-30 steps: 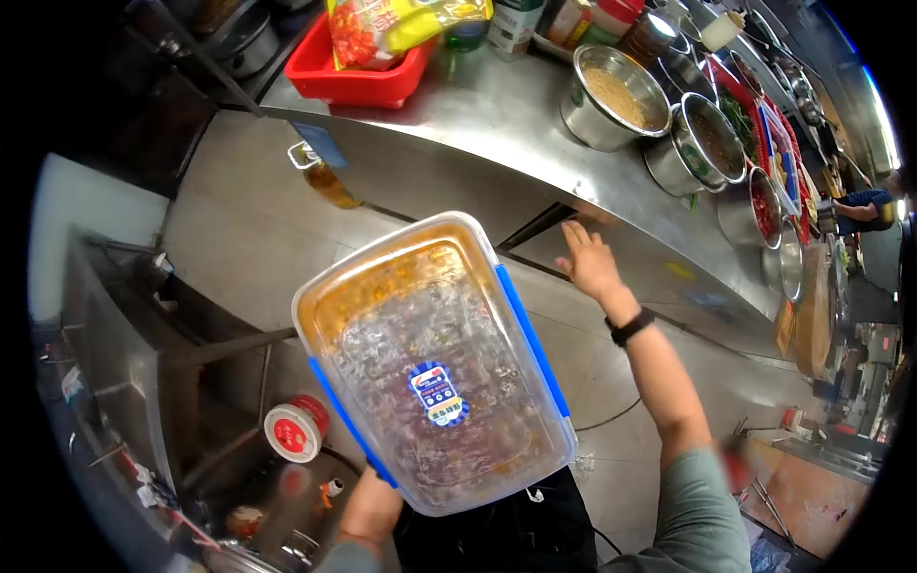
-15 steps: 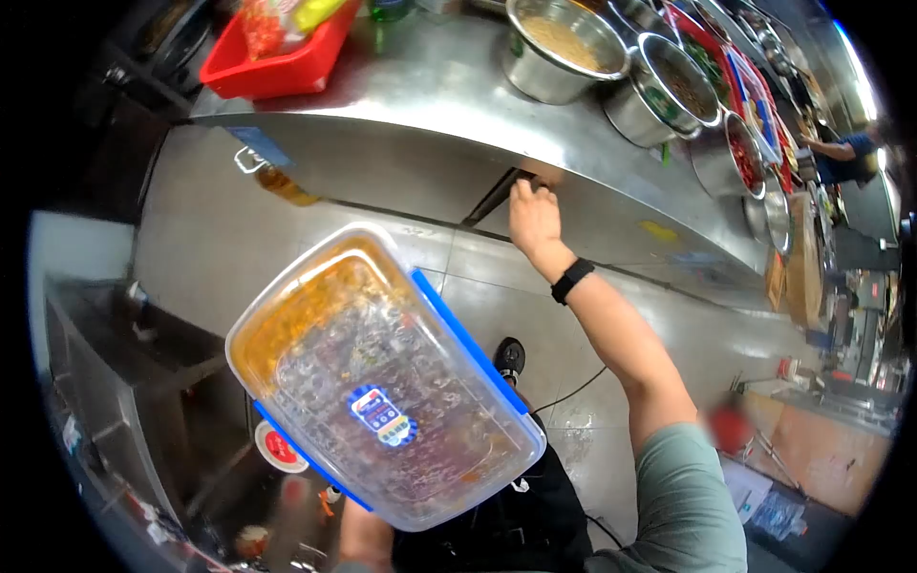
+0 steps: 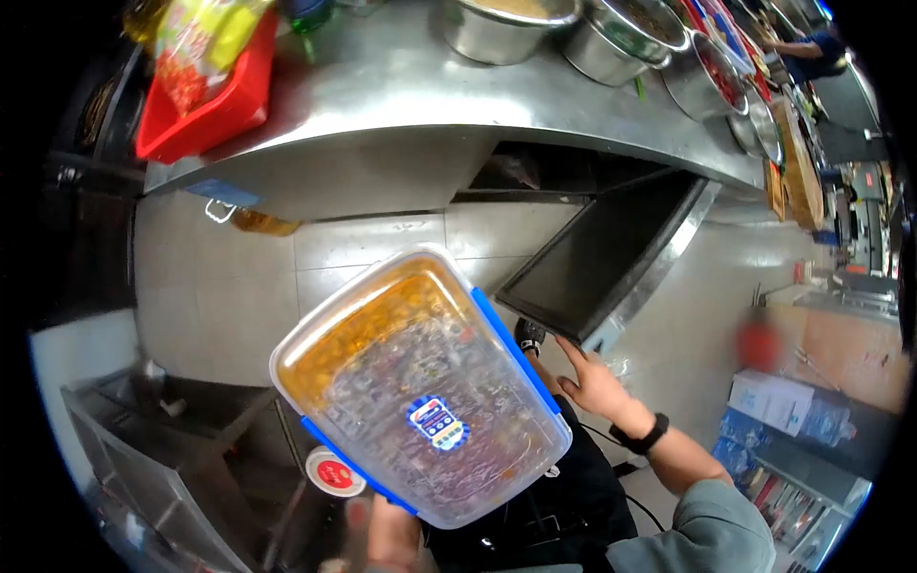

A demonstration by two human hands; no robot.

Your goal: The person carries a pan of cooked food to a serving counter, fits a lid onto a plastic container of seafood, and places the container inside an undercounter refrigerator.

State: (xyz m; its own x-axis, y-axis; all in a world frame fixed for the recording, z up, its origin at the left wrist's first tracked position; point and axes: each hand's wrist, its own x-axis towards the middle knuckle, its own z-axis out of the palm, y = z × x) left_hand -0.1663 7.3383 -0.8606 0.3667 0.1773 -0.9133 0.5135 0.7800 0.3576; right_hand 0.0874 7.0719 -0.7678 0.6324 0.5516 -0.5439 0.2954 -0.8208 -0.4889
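Note:
A large clear container (image 3: 420,382) with blue side clips and a blue label hangs tilted before my body, orange-brown contents at its far end. My left hand (image 3: 394,525) is at its lower left edge; the container hides the fingers. To the right, my right hand (image 3: 597,387), with a black band at the wrist, has its fingers apart, the fingertips at the outer edge of a swung-out cabinet door (image 3: 611,253). Behind that door, the dark cabinet opening (image 3: 535,172) shows under the steel counter (image 3: 382,86).
On the counter stand a red basket (image 3: 215,115) with yellow packets and several metal bowls (image 3: 511,29). An oil bottle (image 3: 263,222) and a red-lidded tub (image 3: 334,473) stand low on the left. Another person (image 3: 817,55) is far right.
The cabinet door has swung open towards me, and my right hand has moved down with its edge. The view has shifted, and the container remains in front of me.

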